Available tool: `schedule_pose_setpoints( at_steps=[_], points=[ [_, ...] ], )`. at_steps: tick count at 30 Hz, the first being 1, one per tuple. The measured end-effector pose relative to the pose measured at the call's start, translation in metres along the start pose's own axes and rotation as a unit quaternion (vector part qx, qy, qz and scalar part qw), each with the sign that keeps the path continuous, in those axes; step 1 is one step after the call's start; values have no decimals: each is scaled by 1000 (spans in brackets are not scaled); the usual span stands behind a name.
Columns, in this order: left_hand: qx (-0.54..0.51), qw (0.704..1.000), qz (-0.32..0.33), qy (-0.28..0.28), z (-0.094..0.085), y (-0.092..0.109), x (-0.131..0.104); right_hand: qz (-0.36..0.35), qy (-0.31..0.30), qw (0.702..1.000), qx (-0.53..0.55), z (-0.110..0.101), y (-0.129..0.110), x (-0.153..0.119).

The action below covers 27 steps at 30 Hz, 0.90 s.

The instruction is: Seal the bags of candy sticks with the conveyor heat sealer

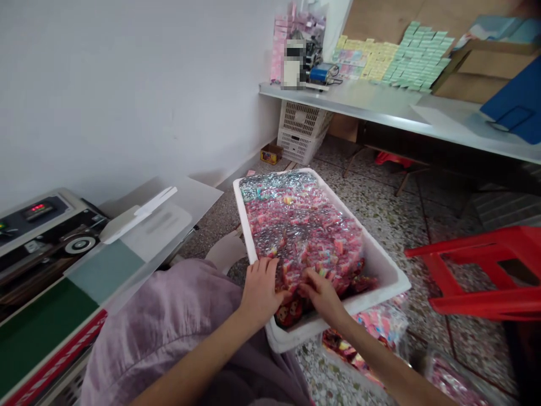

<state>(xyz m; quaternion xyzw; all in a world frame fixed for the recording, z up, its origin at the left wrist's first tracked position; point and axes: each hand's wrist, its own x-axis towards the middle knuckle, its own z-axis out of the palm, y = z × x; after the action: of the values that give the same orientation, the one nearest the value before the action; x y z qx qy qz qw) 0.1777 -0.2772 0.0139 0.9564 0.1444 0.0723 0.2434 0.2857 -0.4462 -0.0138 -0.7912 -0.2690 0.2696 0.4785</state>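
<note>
A white tub rests tilted at my lap, filled with shiny clear plastic packets that have pink, red and some teal contents. My left hand lies over the tub's near left side, fingers stretched flat across the packets and thumb pointing toward the other hand. Close beside it, my right hand has its fingers bent and pinched on a plastic packet near the tub's front end. Darker red printed packets show below the hands. What lies right under the fingertips is partly hidden.
A machine with a green conveyor belt stands at left. Red stools are on the right, and bags of packets lie on the floor. Ahead, a long table bears stacked small boxes; white crates stand beneath.
</note>
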Motion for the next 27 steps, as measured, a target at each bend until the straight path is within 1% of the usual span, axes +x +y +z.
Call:
schedule_pose_setpoints(
  at_steps=[2, 4, 6, 8, 11, 13, 15, 16, 18, 19, 21, 24, 27],
  points=[
    [11, 1000, -5, -5, -1, 0, 2, -45, 11, 997, -54, -2, -8, -1],
    [10, 1000, -9, -18, -4, 0, 3, -80, 9, 993, -91, -4, -12, 1],
    [6, 999, -14, -30, -8, 1, 4, -70, -9, 994, -82, -2, -11, 4],
    [14, 999, -15, -32, -13, 3, 5, -38, -27, 997, -60, 2, -5, 7],
    [57, 998, -4, -40, -16, 8, 5, -17, -41, 998, -49, 6, 2, 8],
    [78, 995, 13, -58, -15, 12, 4, -26, -43, 996, -72, 3, 1, 6],
    [77, 994, 24, -79, -11, 15, 2, -68, -25, 988, -137, -8, -4, 6],
    [69, 993, 24, -91, -9, 16, 2, -98, -8, 979, -179, -14, -7, 7],
    [46, 993, 15, -108, -6, 17, 1, -160, 24, 952, -260, -29, -14, 10],
    [33, 993, 11, -112, -5, 17, 1, -186, 27, 938, -292, -35, -17, 12],
    [12, 993, -1, -114, -5, 17, 2, -229, -1, 908, -351, -42, -21, 16],
    [8, 990, -8, -141, -9, 19, 4, -268, -63, 867, -415, -42, -27, 17],
    [32, 982, 7, -183, -13, 23, 6, -279, -80, 850, -439, -42, -33, 18]
  ],
)
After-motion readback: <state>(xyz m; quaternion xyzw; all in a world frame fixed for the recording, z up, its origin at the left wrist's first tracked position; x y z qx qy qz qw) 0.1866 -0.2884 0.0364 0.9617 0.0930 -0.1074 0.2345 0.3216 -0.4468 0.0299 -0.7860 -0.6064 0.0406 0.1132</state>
